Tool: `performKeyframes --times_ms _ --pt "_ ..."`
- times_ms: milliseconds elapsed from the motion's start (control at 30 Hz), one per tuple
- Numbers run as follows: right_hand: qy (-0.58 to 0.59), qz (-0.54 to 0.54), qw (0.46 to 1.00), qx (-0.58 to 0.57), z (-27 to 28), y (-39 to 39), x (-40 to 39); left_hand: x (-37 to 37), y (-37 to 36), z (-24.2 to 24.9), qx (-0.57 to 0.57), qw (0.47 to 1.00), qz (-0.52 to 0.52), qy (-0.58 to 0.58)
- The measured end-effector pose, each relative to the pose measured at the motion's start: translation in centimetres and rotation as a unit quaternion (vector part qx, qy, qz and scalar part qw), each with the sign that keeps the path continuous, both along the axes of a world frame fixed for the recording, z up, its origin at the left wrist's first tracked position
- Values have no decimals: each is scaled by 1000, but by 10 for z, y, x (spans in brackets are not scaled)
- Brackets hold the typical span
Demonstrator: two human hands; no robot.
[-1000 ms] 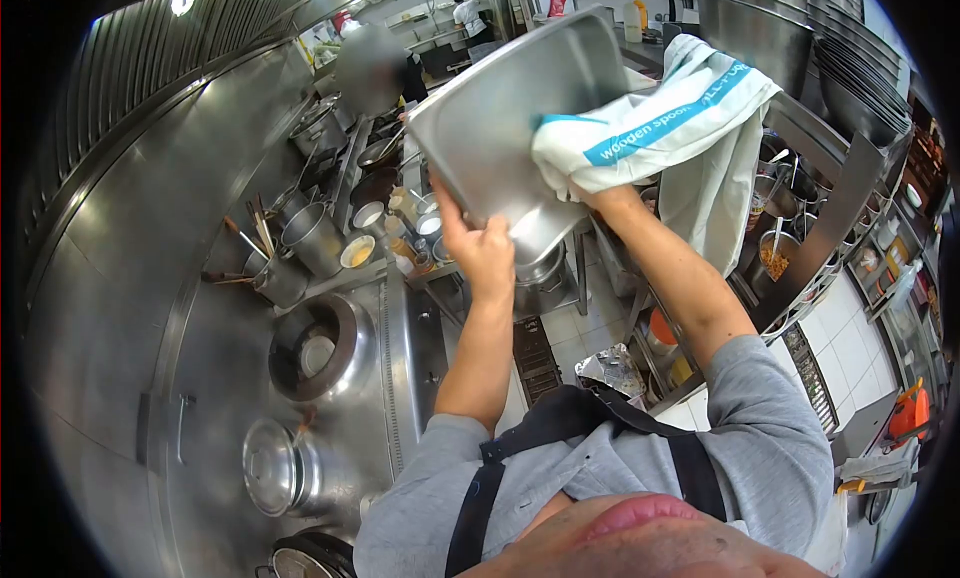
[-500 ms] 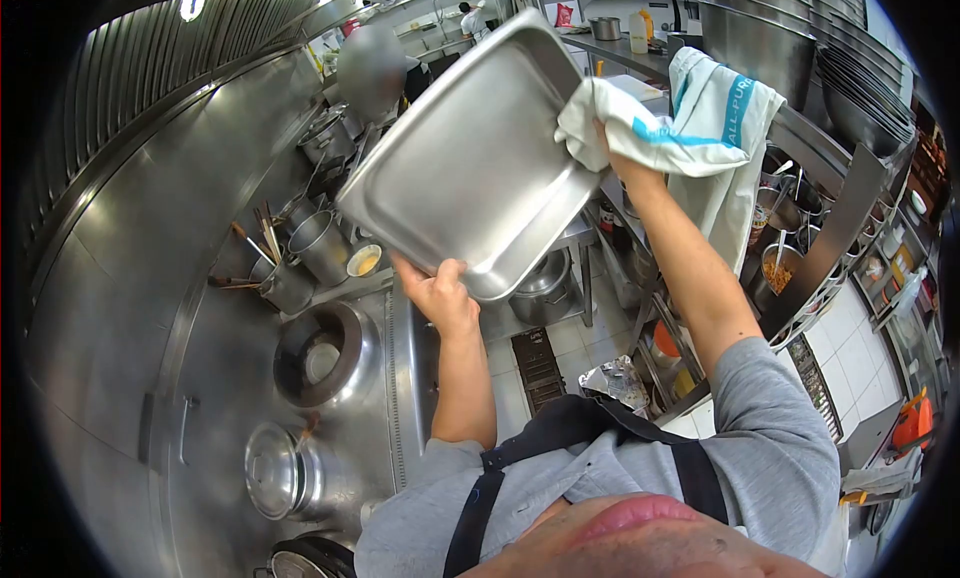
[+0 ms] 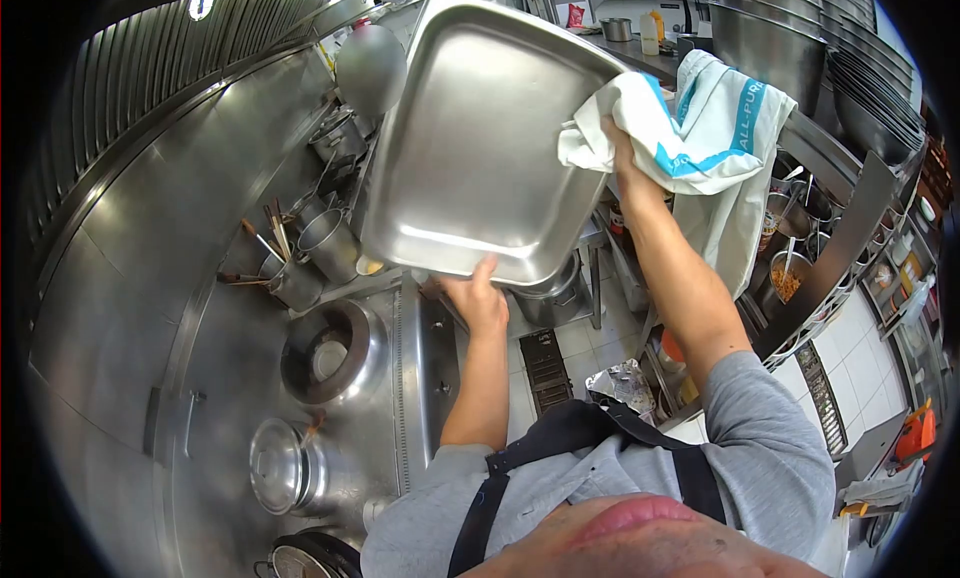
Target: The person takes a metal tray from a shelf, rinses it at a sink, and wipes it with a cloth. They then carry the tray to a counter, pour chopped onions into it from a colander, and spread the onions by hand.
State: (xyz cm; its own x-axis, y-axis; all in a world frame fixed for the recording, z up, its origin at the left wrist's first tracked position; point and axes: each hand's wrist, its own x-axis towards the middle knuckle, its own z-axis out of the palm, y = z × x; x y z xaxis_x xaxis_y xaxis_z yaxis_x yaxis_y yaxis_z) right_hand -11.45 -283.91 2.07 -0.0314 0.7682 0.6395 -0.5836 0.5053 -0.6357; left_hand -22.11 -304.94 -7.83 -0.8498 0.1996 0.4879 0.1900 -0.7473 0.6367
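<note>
A deep stainless steel pan (image 3: 490,138), rectangular with a wide rim, is held up in front of me, its inside facing me. My left hand (image 3: 478,296) grips its lower rim, thumb over the edge and the other fingers behind the metal. My right hand (image 3: 622,150) is closed on a white and blue cloth (image 3: 700,148). Part of that cloth lies against the right wall of the pan, covering most of the fingers. A second cloth (image 3: 738,103) with the same blue band, lettered "ALL-PUR", hangs over the shelf edge behind my right arm.
On the left runs a steel cooking range with a wok burner (image 3: 330,353) and a lidded pot (image 3: 275,466). Stacked steel bowls (image 3: 765,53) stand on the right shelf, above containers of food (image 3: 785,278). Foil (image 3: 620,383) lies low near the tiled floor.
The pan has turned more upright and now faces me more squarely. My left hand has shifted slightly right along with its lower rim. The cloth in my right hand stays at the right side.
</note>
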Motion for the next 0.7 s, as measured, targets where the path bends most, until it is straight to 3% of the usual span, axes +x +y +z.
performKeyframes --times_ms 67,133,167,200,233,267,333,400,433,467,533,567,667,700 --pt "-64 -63 994 67 -2 14 6 -11 -7 -19 -64 984 -159 -43" --pt "-154 -116 970 146 0 31 11 -23 -25 -35 -140 975 -84 -154" --pt "-199 -138 952 186 0 34 12 -52 -24 -62 -164 982 -10 -89" --pt "-235 -153 933 227 -1 34 14 -58 -21 -61 -120 987 105 23" --pt "-265 -162 912 267 -5 27 14 -56 -25 -39 -157 966 165 125" --pt "-289 -167 895 296 -8 20 13 -48 -33 -3 -193 929 223 224" --pt "-306 -154 874 345 -14 0 20 -34 -40 59 -304 796 284 439" --pt "-301 -134 866 376 -15 -16 26 -33 -26 94 -340 763 136 532" --pt "-297 -124 866 383 -14 -20 28 -27 -18 107 -365 719 132 576" --pt "-292 -116 865 390 -12 -24 29 -28 -9 111 -365 720 133 574" --pt "-284 -105 866 398 -9 -26 31 -31 8 116 -456 720 -31 523" --pt "-279 -101 870 394 -9 -26 33 -35 15 113 -368 734 16 570" --pt "-274 -86 886 364 -13 -15 35 -37 20 114 -333 720 81 603" --pt "-281 -77 895 338 -16 -8 38 -41 15 118 -318 741 82 586"
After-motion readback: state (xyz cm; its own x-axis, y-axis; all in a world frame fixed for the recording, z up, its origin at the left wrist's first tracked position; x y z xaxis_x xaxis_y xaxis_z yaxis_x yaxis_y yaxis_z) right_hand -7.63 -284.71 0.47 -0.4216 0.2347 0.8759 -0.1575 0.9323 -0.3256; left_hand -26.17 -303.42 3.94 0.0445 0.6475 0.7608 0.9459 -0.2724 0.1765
